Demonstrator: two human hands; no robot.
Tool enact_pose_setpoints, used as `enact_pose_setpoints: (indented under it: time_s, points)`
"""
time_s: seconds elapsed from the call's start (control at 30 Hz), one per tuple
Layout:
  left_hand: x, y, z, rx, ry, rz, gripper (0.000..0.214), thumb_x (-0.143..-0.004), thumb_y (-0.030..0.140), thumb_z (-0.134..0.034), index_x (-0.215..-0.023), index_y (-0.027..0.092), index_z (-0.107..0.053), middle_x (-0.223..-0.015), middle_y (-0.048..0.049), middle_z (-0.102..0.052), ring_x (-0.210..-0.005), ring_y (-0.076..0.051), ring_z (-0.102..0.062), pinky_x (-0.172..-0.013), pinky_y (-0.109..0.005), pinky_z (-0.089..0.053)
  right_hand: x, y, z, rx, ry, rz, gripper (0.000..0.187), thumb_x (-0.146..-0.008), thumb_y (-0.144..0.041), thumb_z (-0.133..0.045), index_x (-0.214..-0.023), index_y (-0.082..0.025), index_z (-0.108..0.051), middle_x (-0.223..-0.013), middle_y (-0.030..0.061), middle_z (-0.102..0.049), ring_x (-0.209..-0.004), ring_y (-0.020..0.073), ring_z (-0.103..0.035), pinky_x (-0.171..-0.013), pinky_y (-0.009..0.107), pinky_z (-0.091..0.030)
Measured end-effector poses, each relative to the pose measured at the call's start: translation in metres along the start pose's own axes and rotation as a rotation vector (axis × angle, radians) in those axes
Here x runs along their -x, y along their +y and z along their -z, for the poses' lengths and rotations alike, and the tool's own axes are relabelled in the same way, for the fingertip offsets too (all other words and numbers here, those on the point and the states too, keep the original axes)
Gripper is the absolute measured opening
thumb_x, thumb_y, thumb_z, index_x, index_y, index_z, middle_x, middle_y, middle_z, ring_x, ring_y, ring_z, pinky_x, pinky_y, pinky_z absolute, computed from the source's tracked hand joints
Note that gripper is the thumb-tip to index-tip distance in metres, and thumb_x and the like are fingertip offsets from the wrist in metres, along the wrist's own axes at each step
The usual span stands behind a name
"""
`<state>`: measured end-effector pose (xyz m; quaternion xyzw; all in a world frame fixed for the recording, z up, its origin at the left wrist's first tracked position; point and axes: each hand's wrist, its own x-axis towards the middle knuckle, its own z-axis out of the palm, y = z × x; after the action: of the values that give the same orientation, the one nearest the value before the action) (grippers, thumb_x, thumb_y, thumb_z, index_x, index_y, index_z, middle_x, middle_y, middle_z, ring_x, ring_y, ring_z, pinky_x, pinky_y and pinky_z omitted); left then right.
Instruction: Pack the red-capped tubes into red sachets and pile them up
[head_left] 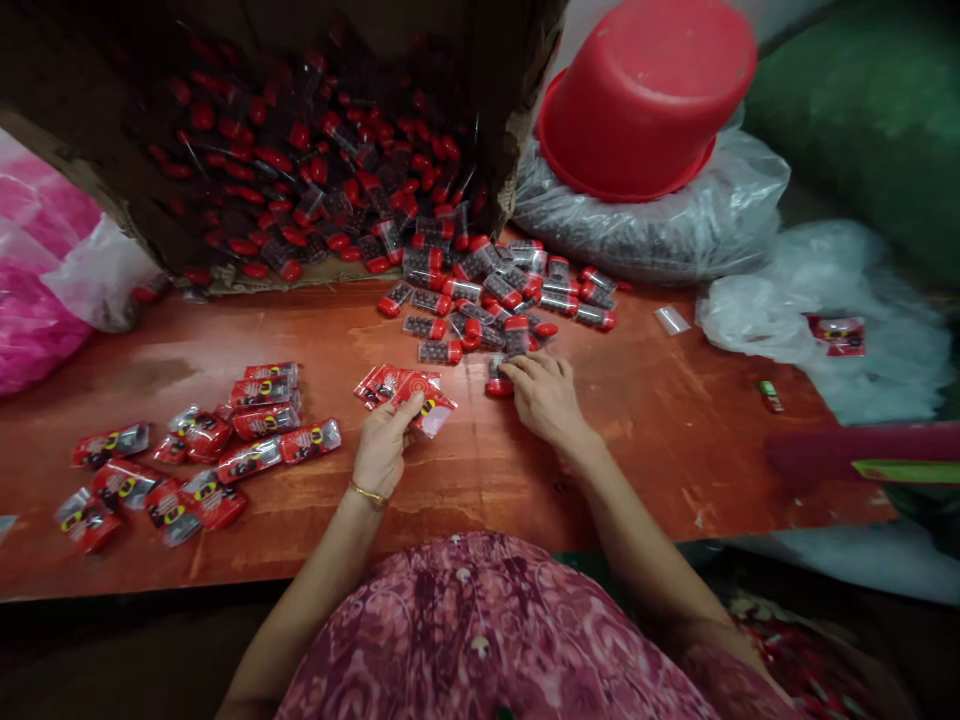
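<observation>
My left hand [382, 445] is closed on a red printed sleeve [431, 395], thumb on top; a few more such sleeves [379, 385] lie just behind it. My right hand [546, 395] has its fingers around a small clear container with a red cap [498, 382], partly covered by the fingertips. Just beyond it, a loose pile of the same red-capped containers [487, 290], filled with dark balls, spreads over the table. To the left of my left hand lie several containers wrapped in red printed sleeves [251, 458].
A cardboard box [517, 130] on its side holds many red-capped containers at the back. An upturned red tub [637, 100] rests on a bulging clear bag [652, 235]. Pink bags [37, 270] stand left; crumpled plastic [862, 300] and a maroon bar [862, 450] are right.
</observation>
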<state>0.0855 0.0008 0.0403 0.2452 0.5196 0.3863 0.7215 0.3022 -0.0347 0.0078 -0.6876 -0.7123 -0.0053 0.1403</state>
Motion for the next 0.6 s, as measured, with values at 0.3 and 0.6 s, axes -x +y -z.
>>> enact_pose_setpoints:
  time_s: [0.3,0.6]
  points:
    - [0.0,-0.004,0.004,-0.047,-0.02,0.031,0.042,-0.044,0.044,-0.081,-0.066,0.013,-0.065,-0.059,-0.001,-0.067,-0.049,-0.009,-0.058,-0.05,-0.019,-0.045,0.004,-0.018,0.006,0.041,-0.089,0.169,0.043,-0.08,-0.01,-0.041,-0.121,-0.018,-0.054,-0.131,0.0084,-0.052,-0.115,0.025,-0.041,-0.092,0.039,-0.026]
    - [0.0,0.001,0.007,0.027,-0.007,0.069,0.045,-0.041,0.047,-0.082,-0.066,0.014,-0.066,-0.06,0.0002,-0.067,-0.05,-0.008,-0.057,-0.049,-0.017,-0.043,-0.015,-0.008,0.011,-0.039,-0.268,0.362,0.042,-0.078,-0.048,-0.059,-0.108,-0.018,-0.06,-0.102,0.0104,-0.065,-0.092,0.0255,-0.052,-0.085,0.039,-0.03]
